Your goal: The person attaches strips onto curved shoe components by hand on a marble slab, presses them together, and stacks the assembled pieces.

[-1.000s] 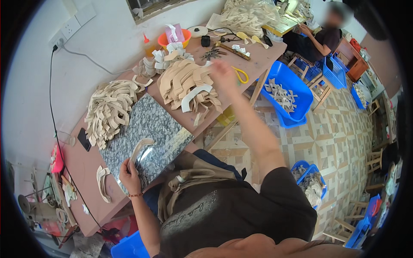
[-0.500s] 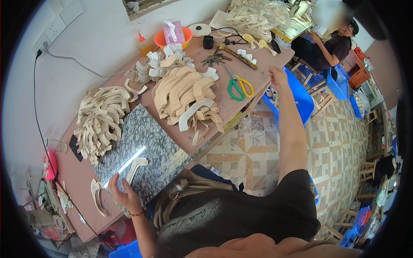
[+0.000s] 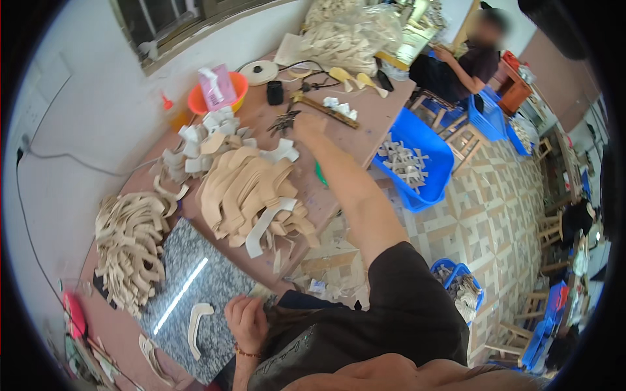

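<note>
My right hand (image 3: 309,126) reaches far across the table, at a bunch of dark metal tools (image 3: 283,122) and just below the hammer (image 3: 334,113). Its fingertips are too unclear to show whether they grip anything. Scissors lie mostly hidden beneath that forearm; a green handle (image 3: 321,173) peeks out. My left hand (image 3: 248,324), fingers curled together with nothing seen in them, rests by the right edge of the grey speckled stone slab (image 3: 179,264). On the slab lies one curved pale strip (image 3: 198,329), apart from that hand.
Curved beige pieces form a large heap (image 3: 244,189) beyond the slab and another pile (image 3: 130,244) at left. An orange bowl (image 3: 240,88) stands near the wall. Blue bins (image 3: 440,176) sit right of the table. A person (image 3: 466,68) sits at the far right.
My right hand has swung left from beyond the table edge to the tools, covering the scissors. My left hand has drawn away from the strip toward my body, its fingers curling in. The view has shifted.
</note>
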The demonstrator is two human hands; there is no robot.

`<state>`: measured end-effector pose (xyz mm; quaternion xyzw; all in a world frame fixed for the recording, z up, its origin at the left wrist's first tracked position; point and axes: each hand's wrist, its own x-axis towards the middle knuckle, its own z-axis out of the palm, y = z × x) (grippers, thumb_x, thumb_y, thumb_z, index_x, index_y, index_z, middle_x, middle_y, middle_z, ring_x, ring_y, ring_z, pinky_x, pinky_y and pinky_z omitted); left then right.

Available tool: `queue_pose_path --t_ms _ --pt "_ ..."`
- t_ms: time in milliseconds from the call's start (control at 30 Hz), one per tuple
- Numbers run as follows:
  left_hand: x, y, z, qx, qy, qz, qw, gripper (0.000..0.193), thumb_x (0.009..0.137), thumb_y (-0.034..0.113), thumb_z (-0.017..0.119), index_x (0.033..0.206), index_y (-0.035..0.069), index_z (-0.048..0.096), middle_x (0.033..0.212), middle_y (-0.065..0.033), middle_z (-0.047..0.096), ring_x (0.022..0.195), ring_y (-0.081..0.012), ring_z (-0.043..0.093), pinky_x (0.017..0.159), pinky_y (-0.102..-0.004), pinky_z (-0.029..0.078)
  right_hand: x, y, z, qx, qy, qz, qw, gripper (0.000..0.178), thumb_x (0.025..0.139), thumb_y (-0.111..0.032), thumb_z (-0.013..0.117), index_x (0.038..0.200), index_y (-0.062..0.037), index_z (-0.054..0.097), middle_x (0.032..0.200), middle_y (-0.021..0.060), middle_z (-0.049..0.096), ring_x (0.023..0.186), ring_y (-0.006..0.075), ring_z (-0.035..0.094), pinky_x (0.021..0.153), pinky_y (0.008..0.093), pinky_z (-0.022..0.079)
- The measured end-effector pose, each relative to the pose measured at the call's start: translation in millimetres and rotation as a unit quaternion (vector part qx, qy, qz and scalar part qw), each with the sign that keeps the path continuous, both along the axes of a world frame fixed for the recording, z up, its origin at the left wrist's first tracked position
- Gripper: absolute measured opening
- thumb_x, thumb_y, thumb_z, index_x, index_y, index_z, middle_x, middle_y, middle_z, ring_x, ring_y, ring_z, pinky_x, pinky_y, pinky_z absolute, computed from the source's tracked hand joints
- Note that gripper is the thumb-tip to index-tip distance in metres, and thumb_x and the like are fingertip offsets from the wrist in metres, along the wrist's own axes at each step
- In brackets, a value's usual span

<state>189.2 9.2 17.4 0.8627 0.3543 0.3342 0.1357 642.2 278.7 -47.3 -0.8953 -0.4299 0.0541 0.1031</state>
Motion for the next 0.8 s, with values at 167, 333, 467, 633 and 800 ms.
queue_pose_path --t_ms 167,333,467,633,800 --pt "3 0 3 -0.042 -0.024 0.031 0.998 0.02 0.08 -0.011 0.068 0.096 0.002 0.069 0.093 -0.0137 0.066 0.096 -0.036 0.064 0.086 -0.0431 0.052 1 3 15 -0.044 0.046 0.063 0.996 0.035 0.085 -0.031 0.072 0.113 -0.0104 0.077 0.12 0.0108 0.074 0.114 0.0293 0.069 0.091 0.0492 0.051" --pt "11 5 1 -0.025 -0.015 0.006 1.0 0.02 0.08 -0.011 0.068 0.095 0.002 0.068 0.091 -0.0138 0.066 0.095 -0.0355 0.064 0.085 -0.0427 0.052 12 -6 28 -0.063 -0.004 0.089 0.994 0.03 0.087 -0.022 0.067 0.112 -0.0087 0.076 0.12 0.0129 0.074 0.114 0.0281 0.069 0.09 0.0474 0.051" --pt "8 6 -4 -0.041 -0.018 0.01 0.999 0.025 0.076 -0.01 0.069 0.097 0.003 0.069 0.092 -0.0128 0.066 0.096 -0.036 0.064 0.086 -0.0447 0.051 16 -5 23 -0.094 -0.016 0.141 0.985 0.03 0.087 -0.02 0.067 0.112 -0.0067 0.075 0.12 0.0161 0.073 0.115 0.0292 0.069 0.09 0.0477 0.051" --pt "11 8 -4 -0.05 -0.015 0.001 0.999 0.02 0.08 -0.01 0.068 0.096 0.002 0.067 0.09 -0.0133 0.066 0.094 -0.0351 0.064 0.085 -0.0426 0.052 13 10 27 0.071 -0.063 0.169 0.981 0.026 0.09 -0.011 0.063 0.112 -0.0046 0.076 0.123 0.0177 0.072 0.109 0.0322 0.072 0.086 0.047 0.057" --pt "11 13 -6 -0.055 -0.025 0.001 0.998 0.02 0.08 -0.01 0.068 0.096 0.002 0.067 0.091 -0.0138 0.066 0.093 -0.0352 0.064 0.084 -0.0425 0.051 25 2 89 0.003 -0.074 0.172 0.982 0.023 0.09 -0.01 0.062 0.105 -0.0018 0.077 0.112 0.02 0.074 0.102 0.035 0.074 0.085 0.0452 0.059"
